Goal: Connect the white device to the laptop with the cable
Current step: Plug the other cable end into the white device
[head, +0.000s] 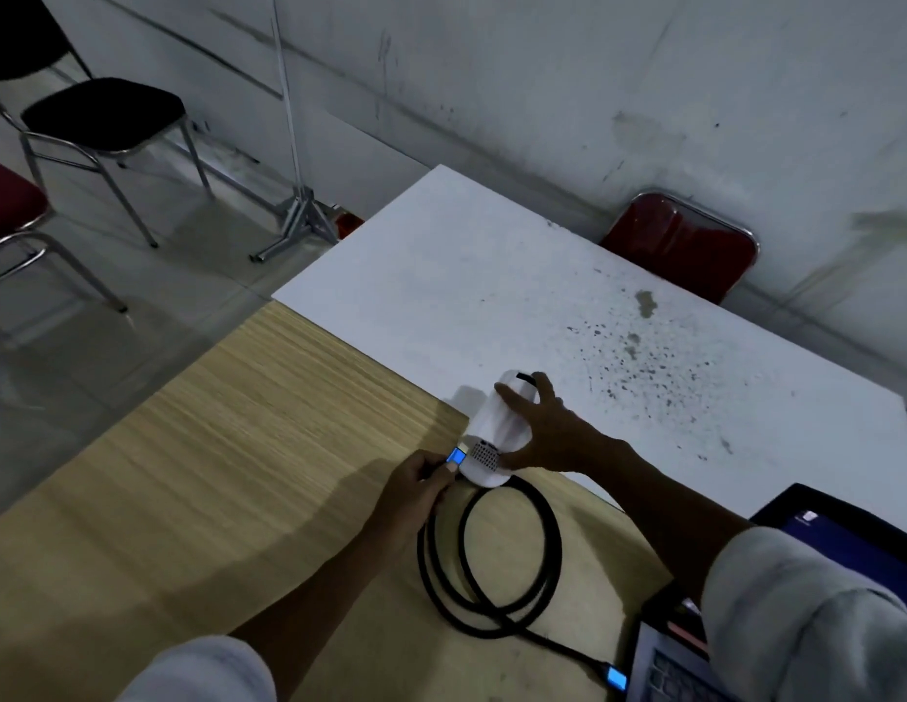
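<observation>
No legible text or labels anywhere.

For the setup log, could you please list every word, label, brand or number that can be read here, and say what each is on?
No text can be read anywhere in this view.
white device: no legible label or brand; only a dotted grille shows.
laptop screen: one small icon, its caption too blurred to read.
laptop keyboard: keys too blurred to read.
cable: glowing blue plugs, no visible marking.
</observation>
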Motion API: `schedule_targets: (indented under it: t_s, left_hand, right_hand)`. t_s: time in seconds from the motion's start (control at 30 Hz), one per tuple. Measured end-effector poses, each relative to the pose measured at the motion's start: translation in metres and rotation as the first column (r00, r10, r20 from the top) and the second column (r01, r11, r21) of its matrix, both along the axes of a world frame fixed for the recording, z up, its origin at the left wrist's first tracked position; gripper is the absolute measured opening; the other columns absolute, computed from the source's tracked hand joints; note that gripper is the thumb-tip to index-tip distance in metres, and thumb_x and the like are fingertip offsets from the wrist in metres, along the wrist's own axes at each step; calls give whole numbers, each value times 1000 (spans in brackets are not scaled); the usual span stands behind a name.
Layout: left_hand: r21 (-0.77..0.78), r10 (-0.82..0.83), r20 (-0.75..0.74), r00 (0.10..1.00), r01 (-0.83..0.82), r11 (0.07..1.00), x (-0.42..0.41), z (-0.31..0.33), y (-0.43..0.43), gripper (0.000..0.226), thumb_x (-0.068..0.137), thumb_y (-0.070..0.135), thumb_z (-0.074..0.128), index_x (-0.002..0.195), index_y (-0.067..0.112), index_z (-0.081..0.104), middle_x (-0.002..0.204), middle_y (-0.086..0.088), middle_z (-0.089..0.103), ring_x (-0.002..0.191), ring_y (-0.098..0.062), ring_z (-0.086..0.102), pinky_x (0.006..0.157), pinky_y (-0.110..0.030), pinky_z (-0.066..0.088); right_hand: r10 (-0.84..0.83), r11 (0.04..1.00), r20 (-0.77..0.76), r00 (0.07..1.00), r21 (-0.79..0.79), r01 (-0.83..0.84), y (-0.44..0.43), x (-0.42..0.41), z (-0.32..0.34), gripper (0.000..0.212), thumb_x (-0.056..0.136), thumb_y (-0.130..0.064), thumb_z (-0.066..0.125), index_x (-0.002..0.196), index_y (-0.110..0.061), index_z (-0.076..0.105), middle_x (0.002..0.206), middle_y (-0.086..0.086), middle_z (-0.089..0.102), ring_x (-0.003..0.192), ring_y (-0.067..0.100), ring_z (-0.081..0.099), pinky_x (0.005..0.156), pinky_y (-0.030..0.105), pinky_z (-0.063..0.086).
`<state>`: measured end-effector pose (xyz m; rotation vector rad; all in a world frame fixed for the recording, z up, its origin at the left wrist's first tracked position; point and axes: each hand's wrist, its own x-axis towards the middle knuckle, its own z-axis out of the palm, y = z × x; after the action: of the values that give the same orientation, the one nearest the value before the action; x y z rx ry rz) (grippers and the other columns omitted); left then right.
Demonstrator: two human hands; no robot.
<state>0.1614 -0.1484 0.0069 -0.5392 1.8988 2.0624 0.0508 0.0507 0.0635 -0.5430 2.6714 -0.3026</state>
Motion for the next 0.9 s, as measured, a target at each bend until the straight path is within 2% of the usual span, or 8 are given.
schedule_targets:
  t_s: [0.13,0.23,0.33,0.47,0.6,0.67,0.8,0.9]
  left_hand:
    - [-38,-31,-2,1000,31,999,5,4,8,18,94,16,60,102,0,66,71,-2,63,49,6,57,48,-8,44]
    - [-43,-44,6,999,44,998,5,7,8,20,95,16,59,102,0,67,69,-2,63,48,4,57,47,-9,44]
    - [-43,-98,15,995,98,994,4,12,8,19,94,20,59,101,5,70,74,-4,67,58,-4,61,54,-16,47]
    - [-113,-147,0,989,146,983,-2,19,12,20,93,24,60,98,11,73,86,-12,76,69,-12,66,66,-23,48]
    - [-117,-98,39,994,102,988,-5,24,14,22,91,24,61,93,7,75,81,-7,76,58,-2,62,51,-9,43]
    - [-124,-82,59,995,89,988,-8,26,15,23,90,25,62,90,8,76,80,-7,77,57,-1,61,51,-12,42]
    - [-132,-100,70,992,109,985,-9,29,18,24,88,31,62,85,13,78,85,-16,77,70,-15,63,65,-30,42]
    - [-123,-103,63,993,111,986,-11,29,19,23,89,27,62,87,10,77,86,-15,77,72,-13,66,66,-26,45]
  right_hand:
    - [-17,1000,96,995,-11,19,-5,-2,-1,112,65,-47,81,151,-32,11,157,15,-14,136,44,27,108,47,38]
    - [-27,1000,236,971,-8,30,-1,-9,3,110,72,-42,79,152,-32,4,156,16,-28,147,36,13,117,38,25]
    - [-22,1000,291,957,-1,23,1,-15,2,111,73,-42,79,152,-33,1,153,18,-35,147,38,12,119,40,22]
    - [7,999,272,962,36,-17,1,-19,-5,113,72,-43,80,151,-35,-1,151,22,-37,145,45,12,118,48,24]
    - [53,998,211,976,15,-58,4,-15,-18,107,75,-42,77,150,-37,1,152,26,-32,142,53,-3,115,59,24]
    - [61,998,182,981,11,-64,6,-12,-22,104,77,-41,75,151,-35,3,153,27,-28,141,54,-8,114,61,25]
    - [69,997,128,989,10,-71,5,-8,-24,102,76,-38,76,151,-33,8,155,30,-19,141,53,13,110,57,34]
    - [80,997,104,991,4,-81,4,-8,-24,101,75,-39,78,151,-32,11,156,28,-13,136,49,29,109,53,38]
